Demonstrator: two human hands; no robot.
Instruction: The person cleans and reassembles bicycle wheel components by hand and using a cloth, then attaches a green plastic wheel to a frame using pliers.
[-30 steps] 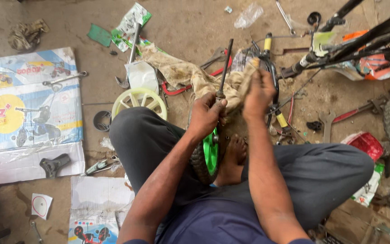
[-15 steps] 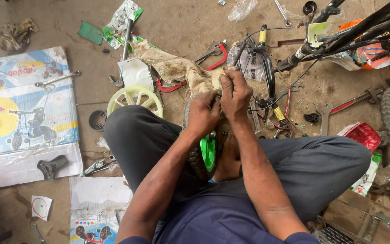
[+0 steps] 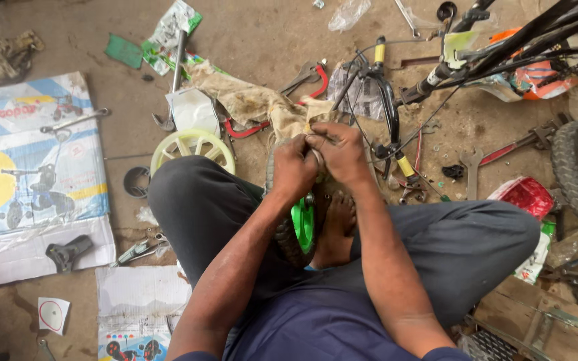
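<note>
A small wheel [image 3: 302,224] with a green rim and a black tyre stands upright between my legs, propped against my bare foot [image 3: 339,220]. My left hand [image 3: 294,170] is closed over the top of its tyre. My right hand [image 3: 339,150] is pressed against the left one, its fingers curled at the same spot. A small pale tip shows above the fingers; what it belongs to is hidden. A dirty beige rag [image 3: 255,103] lies just beyond the hands.
A pale yellow-green wheel [image 3: 192,144] lies left of my knee, by a printed cardboard box [image 3: 28,174]. Wrenches [image 3: 469,167], red-handled tools [image 3: 319,77], a black bicycle handlebar with cables [image 3: 382,100] and a large tyre [image 3: 573,174] crowd the floor ahead and right.
My left hand no longer holds the long dark rod upright. My right hand left the rag and came in beside the left; both now sit closed on top of the small wheel.
</note>
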